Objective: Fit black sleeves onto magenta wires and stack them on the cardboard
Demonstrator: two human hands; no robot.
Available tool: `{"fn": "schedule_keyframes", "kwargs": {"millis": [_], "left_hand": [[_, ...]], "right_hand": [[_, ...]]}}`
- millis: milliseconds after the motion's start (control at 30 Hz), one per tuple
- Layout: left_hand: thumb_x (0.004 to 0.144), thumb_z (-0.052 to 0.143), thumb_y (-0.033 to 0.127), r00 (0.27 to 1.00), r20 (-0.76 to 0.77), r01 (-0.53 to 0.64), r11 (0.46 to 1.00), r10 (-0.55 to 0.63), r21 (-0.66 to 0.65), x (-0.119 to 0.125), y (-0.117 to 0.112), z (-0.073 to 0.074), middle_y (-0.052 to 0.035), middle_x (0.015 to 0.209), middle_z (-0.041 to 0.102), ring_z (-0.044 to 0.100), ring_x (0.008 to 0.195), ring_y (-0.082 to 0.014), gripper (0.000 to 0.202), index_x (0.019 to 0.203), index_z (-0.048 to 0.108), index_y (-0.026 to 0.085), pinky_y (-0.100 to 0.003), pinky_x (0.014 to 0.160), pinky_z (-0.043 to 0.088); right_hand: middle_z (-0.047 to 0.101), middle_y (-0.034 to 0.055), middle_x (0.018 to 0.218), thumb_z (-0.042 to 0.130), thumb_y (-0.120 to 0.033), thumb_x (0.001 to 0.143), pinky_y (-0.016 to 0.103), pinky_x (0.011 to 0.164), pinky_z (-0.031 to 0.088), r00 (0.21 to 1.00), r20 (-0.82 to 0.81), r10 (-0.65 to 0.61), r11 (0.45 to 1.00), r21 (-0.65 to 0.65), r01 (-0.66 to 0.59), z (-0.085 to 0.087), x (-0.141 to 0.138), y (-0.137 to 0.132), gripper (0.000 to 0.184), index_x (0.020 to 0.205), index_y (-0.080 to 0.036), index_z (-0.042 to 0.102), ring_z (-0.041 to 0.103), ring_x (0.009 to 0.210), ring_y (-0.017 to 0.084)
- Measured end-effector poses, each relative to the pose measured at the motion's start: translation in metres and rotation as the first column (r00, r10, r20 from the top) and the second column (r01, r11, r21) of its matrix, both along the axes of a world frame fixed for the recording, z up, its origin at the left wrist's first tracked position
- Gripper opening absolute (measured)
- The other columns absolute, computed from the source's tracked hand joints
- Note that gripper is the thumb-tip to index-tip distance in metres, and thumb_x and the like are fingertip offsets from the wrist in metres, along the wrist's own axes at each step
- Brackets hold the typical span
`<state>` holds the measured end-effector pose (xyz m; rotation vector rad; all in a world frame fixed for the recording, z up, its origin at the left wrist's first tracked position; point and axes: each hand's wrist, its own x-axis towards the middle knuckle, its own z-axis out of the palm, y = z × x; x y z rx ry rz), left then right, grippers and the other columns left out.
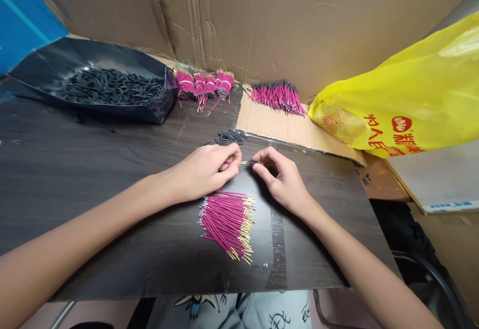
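My left hand (207, 169) is closed in a pinch on magenta wires (227, 163), whose gold pin ends stick out toward the right. My right hand (282, 176) pinches a small black tube (252, 162) just right of those pins, with a narrow gap between. How many wires or tubes the fingers hold is hard to make out. Below my hands lies a loose fan of magenta wires (226, 221), gold ends to the right and silvery ends to the left. Just beyond my left hand sits a little pile of black tubes (230, 137).
A dark open bag (160, 112) full of black tubes stands at the back left. Beside it are tied magenta wire bundles (205, 87). Black-tipped wires (279, 97) rest on a cardboard sheet (269, 127). A yellow plastic bag (430, 89) bulges over the right side of the dark table (142, 244).
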<state>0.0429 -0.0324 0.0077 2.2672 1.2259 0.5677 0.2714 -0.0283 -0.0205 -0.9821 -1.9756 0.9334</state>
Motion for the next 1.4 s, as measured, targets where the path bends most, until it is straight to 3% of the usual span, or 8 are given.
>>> {"fn": "schedule_keyframes", "kwargs": {"millis": [467,1400], "left_hand": [[0.093,0.051,0.026,0.998,0.059,-0.024,0.994,0.03,-0.111,0.003,0.0007,0.0015,0.0042,0.063,0.051,0.045,0.058,-0.0134,0.014,0.082,0.054,0.019,-0.029,0.062,0.032],[0.093,0.049,0.026,0.999,0.038,-0.012,0.996,0.015,-0.086,0.0041,0.0016,0.0003,0.0031,0.064,0.054,0.048,0.059,-0.0144,0.014,0.085,0.057,0.018,-0.029,0.063,0.034]], "right_hand": [[0.067,0.0014,0.094,0.064,-0.016,0.097,0.028,0.077,0.049,0.999,-0.023,0.039,0.997,0.065,-0.038,0.0012,-0.0012,-0.0016,0.007,0.102,-0.019,0.065,0.061,0.081,0.013],[0.067,0.0005,0.091,0.066,-0.019,0.096,0.028,0.075,0.048,0.999,0.015,0.048,0.999,0.024,-0.049,0.0032,-0.0008,-0.0017,0.006,0.102,-0.02,0.065,0.061,0.079,0.013]]}}
